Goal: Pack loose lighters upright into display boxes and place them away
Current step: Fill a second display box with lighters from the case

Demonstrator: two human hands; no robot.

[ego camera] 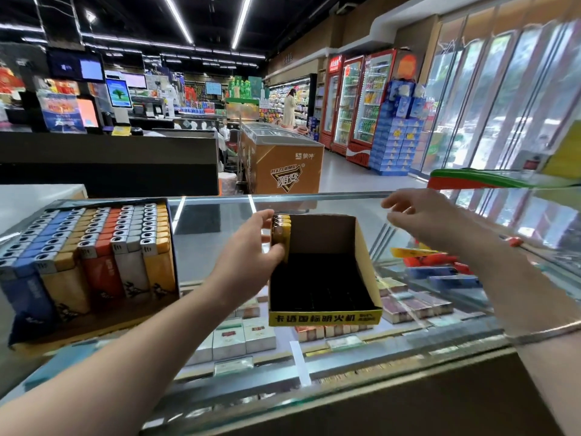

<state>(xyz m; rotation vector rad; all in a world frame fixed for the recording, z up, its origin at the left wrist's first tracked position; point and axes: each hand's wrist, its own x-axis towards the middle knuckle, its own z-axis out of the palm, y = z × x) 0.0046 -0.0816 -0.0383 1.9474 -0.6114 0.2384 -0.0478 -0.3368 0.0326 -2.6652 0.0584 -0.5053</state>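
A yellow-fronted cardboard display box (325, 317) stands on the glass counter, its dark inside almost bare. My left hand (251, 247) grips a small bunch of yellow lighters (280, 236) upright against the box's back left corner. My right hand (421, 217) hovers above and right of the box with loosely spread fingers, holding nothing. To the left stands a full display box (88, 247) with rows of blue, tan, red, grey and yellow lighters upright.
The glass counter top (314, 366) shows cigarette packs on shelves beneath. A red and green object (478, 180) lies at the counter's far right. Beyond are a checkout desk, an orange chest freezer (283, 158), drink fridges and a person far off.
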